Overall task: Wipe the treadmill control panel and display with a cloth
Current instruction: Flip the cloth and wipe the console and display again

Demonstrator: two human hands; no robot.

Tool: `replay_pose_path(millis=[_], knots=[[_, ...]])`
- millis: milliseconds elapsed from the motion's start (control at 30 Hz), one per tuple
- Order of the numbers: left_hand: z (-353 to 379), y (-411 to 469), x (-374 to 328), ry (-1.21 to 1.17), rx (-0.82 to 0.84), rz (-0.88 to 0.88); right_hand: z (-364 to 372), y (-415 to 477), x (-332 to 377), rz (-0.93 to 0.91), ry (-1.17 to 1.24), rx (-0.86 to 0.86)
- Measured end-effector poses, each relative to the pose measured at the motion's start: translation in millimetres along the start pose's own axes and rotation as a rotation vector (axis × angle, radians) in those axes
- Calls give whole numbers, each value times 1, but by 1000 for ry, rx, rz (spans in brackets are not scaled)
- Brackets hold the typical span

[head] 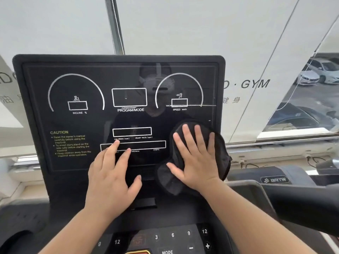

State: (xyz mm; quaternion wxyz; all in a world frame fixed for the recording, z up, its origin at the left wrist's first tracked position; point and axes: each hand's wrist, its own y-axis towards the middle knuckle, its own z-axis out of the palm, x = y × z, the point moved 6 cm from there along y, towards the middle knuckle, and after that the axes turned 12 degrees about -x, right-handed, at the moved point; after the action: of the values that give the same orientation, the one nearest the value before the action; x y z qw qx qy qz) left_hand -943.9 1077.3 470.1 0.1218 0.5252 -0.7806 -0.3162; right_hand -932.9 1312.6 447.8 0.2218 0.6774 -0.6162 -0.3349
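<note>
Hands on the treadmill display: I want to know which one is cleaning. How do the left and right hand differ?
The right hand presses a dark cloth against the display; the left hand has no cloth and touches bare glass. The right hand is at the display's lower right corner; the left hand is lower middle, fingertips on the readout boxes. Both are open, palms down, fingers straight.

Premises: a gym. Evidence: a treadmill console point(119, 114) marked INCLINE, SPEED and HEART RATE; GYM lettering point(255, 83) printed on the window covering behind it; a second machine point(275, 180) badged BRTW alongside. Parked cars point(320, 73) show through the glass.
</note>
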Motion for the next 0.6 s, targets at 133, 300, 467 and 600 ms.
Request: replay_pose_path(millis=[133, 300, 467, 600], knots=[[1, -1, -4, 0, -43, -13, -7, 14, -38, -45, -13, -36], [2, -1, -5, -4, -40, -16, -37, 116, -94, 323, -17, -58], [-2, 3, -5, -24, -22, -35, -47, 173, -62, 479, -15, -86], [-6, 6, -3, -39, -6, -34, -31, 143, 8, 280, -4, -50]])
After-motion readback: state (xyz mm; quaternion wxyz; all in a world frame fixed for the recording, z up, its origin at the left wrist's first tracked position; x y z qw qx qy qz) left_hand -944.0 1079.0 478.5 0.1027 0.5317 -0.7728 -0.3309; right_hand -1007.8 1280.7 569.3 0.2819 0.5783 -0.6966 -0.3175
